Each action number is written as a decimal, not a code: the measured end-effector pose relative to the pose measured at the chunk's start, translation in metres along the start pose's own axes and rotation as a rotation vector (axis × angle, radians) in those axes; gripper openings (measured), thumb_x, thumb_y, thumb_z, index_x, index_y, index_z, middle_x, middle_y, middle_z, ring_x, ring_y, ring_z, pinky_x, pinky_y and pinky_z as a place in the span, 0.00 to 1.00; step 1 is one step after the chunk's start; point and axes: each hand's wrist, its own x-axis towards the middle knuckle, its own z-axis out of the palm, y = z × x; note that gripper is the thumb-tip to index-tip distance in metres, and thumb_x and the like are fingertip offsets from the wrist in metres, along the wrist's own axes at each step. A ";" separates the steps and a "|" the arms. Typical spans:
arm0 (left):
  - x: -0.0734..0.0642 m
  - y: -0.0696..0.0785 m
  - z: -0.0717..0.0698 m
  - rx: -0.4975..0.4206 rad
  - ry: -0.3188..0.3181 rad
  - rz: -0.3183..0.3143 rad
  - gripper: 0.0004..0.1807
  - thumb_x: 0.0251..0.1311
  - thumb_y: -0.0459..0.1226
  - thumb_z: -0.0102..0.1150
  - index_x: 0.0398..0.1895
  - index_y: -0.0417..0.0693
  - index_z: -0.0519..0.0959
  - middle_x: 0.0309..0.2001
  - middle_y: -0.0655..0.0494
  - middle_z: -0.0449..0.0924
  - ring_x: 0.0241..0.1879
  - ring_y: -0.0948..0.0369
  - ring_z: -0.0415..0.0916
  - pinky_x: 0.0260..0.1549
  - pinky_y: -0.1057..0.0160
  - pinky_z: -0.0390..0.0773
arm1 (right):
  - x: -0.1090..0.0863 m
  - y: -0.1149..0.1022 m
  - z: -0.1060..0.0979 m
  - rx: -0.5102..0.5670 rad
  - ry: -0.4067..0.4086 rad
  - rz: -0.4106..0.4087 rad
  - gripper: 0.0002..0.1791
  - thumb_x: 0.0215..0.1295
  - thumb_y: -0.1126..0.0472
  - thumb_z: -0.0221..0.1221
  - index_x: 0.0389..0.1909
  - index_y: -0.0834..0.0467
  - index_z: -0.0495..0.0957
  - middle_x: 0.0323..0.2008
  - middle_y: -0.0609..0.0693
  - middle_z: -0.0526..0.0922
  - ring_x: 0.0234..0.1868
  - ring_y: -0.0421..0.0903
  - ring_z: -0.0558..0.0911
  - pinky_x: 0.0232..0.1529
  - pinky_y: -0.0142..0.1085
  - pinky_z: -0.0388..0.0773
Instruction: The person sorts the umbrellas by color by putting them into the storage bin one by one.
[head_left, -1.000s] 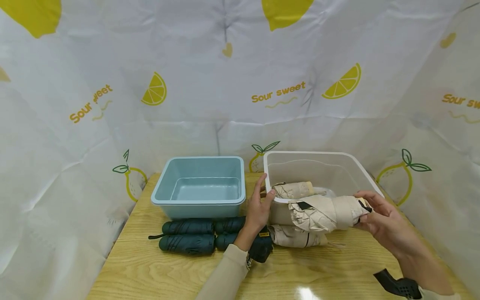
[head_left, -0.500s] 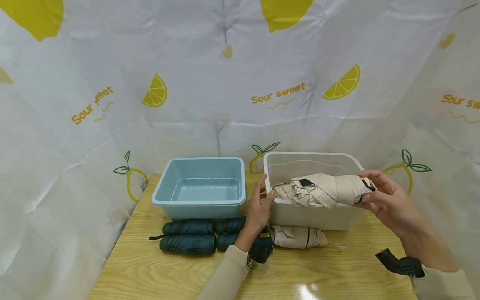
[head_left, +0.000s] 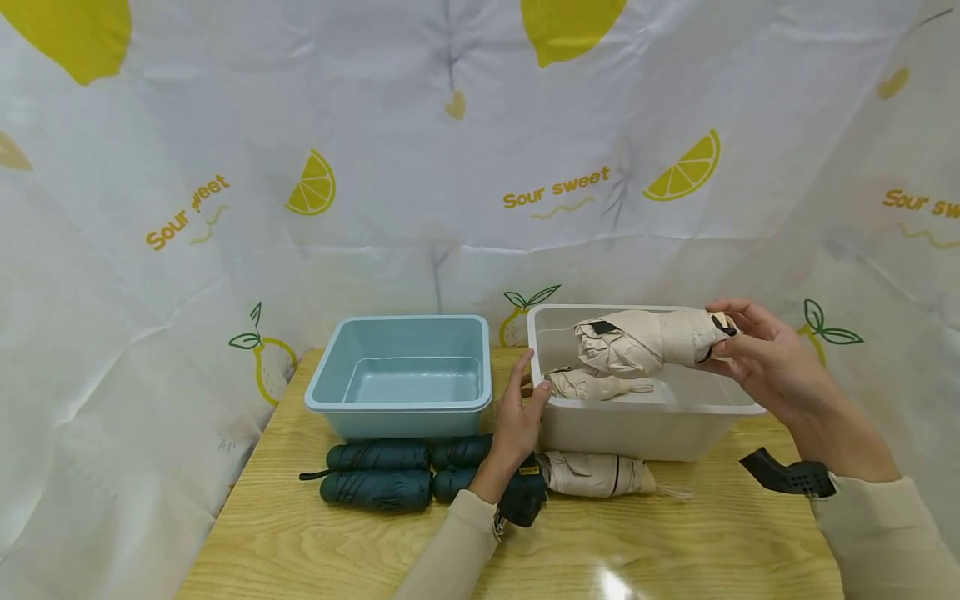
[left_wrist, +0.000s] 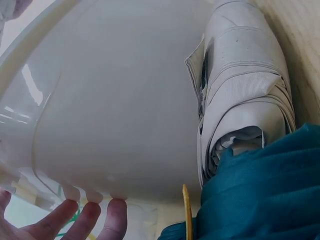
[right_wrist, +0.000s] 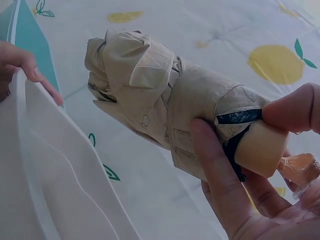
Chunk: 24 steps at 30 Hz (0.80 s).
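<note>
I have the right hand gripping the umbrella near its handle above the tub, the left hand, fingers loosely spread, presumably steadying the tub's corner.

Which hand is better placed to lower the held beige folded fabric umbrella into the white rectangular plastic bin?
Right, probably: the right hand grips the umbrella by one end, over the bin in the head view; the left hand holds the bin's rim.

Glare spots the table; wrist views are dimmer, perhaps soft.
</note>
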 end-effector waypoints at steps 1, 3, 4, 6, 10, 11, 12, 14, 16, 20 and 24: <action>0.000 0.000 0.000 0.001 0.001 0.002 0.33 0.73 0.55 0.49 0.80 0.73 0.57 0.66 0.39 0.76 0.58 0.47 0.79 0.46 0.44 0.84 | 0.003 -0.001 0.000 0.001 0.002 0.006 0.28 0.70 0.85 0.36 0.62 0.60 0.71 0.59 0.49 0.73 0.52 0.44 0.80 0.51 0.38 0.84; 0.000 0.000 -0.001 0.004 0.005 0.006 0.33 0.73 0.55 0.48 0.80 0.73 0.57 0.65 0.41 0.76 0.58 0.47 0.80 0.46 0.45 0.84 | 0.010 -0.002 -0.001 0.000 0.011 0.021 0.27 0.70 0.84 0.37 0.61 0.60 0.71 0.59 0.49 0.73 0.51 0.44 0.79 0.51 0.37 0.83; 0.000 0.000 -0.001 0.005 0.006 0.008 0.33 0.73 0.55 0.49 0.80 0.73 0.57 0.65 0.41 0.76 0.58 0.47 0.80 0.46 0.44 0.84 | 0.013 -0.002 -0.001 0.001 0.016 0.030 0.27 0.71 0.84 0.38 0.61 0.60 0.72 0.58 0.49 0.74 0.50 0.44 0.79 0.51 0.37 0.83; 0.000 -0.001 -0.001 0.004 0.010 0.009 0.33 0.73 0.55 0.49 0.79 0.73 0.58 0.65 0.41 0.77 0.57 0.47 0.80 0.46 0.45 0.84 | 0.020 -0.003 -0.002 -0.003 0.029 0.053 0.26 0.71 0.83 0.39 0.60 0.60 0.72 0.56 0.49 0.75 0.49 0.44 0.79 0.50 0.36 0.83; -0.001 -0.001 0.000 0.003 0.012 0.002 0.33 0.73 0.56 0.49 0.79 0.74 0.58 0.65 0.41 0.76 0.58 0.47 0.79 0.46 0.44 0.83 | 0.034 -0.004 -0.002 -0.048 0.078 0.107 0.24 0.72 0.82 0.42 0.59 0.58 0.73 0.54 0.48 0.75 0.49 0.44 0.77 0.49 0.36 0.83; -0.001 -0.002 0.000 0.003 0.012 0.000 0.32 0.73 0.56 0.49 0.79 0.75 0.58 0.65 0.41 0.76 0.58 0.47 0.79 0.46 0.44 0.83 | 0.038 -0.003 -0.002 -0.056 0.088 0.119 0.24 0.71 0.81 0.43 0.58 0.58 0.74 0.54 0.48 0.74 0.49 0.44 0.77 0.49 0.36 0.83; -0.001 -0.002 0.000 0.004 0.013 0.000 0.32 0.73 0.56 0.49 0.79 0.75 0.58 0.65 0.41 0.76 0.58 0.47 0.79 0.46 0.44 0.83 | 0.041 -0.003 -0.002 -0.064 0.095 0.128 0.23 0.71 0.81 0.44 0.58 0.58 0.74 0.54 0.48 0.74 0.49 0.44 0.77 0.49 0.37 0.84; -0.001 -0.001 0.000 0.010 0.013 -0.004 0.32 0.73 0.56 0.49 0.79 0.76 0.58 0.65 0.42 0.77 0.58 0.47 0.79 0.46 0.45 0.83 | 0.047 -0.003 -0.001 -0.071 0.107 0.141 0.22 0.71 0.81 0.45 0.57 0.58 0.75 0.53 0.48 0.75 0.48 0.44 0.77 0.48 0.38 0.84; -0.001 -0.002 0.000 0.012 0.015 -0.002 0.32 0.73 0.56 0.49 0.79 0.75 0.58 0.65 0.44 0.77 0.58 0.47 0.79 0.46 0.45 0.84 | 0.053 -0.002 0.000 -0.074 0.120 0.154 0.21 0.71 0.80 0.47 0.56 0.58 0.75 0.52 0.48 0.76 0.47 0.44 0.78 0.48 0.39 0.85; -0.001 -0.002 0.000 0.020 0.020 -0.001 0.32 0.73 0.55 0.49 0.79 0.74 0.58 0.64 0.45 0.78 0.58 0.48 0.80 0.46 0.45 0.84 | 0.064 0.002 0.002 -0.115 0.161 0.202 0.20 0.71 0.78 0.50 0.56 0.57 0.75 0.51 0.46 0.77 0.45 0.42 0.79 0.47 0.38 0.85; 0.000 -0.003 0.000 0.024 0.020 -0.001 0.32 0.73 0.56 0.49 0.79 0.76 0.58 0.64 0.45 0.78 0.58 0.48 0.80 0.46 0.46 0.84 | 0.074 0.007 0.001 -0.172 0.193 0.259 0.20 0.71 0.77 0.51 0.56 0.55 0.74 0.50 0.45 0.76 0.45 0.42 0.78 0.46 0.37 0.85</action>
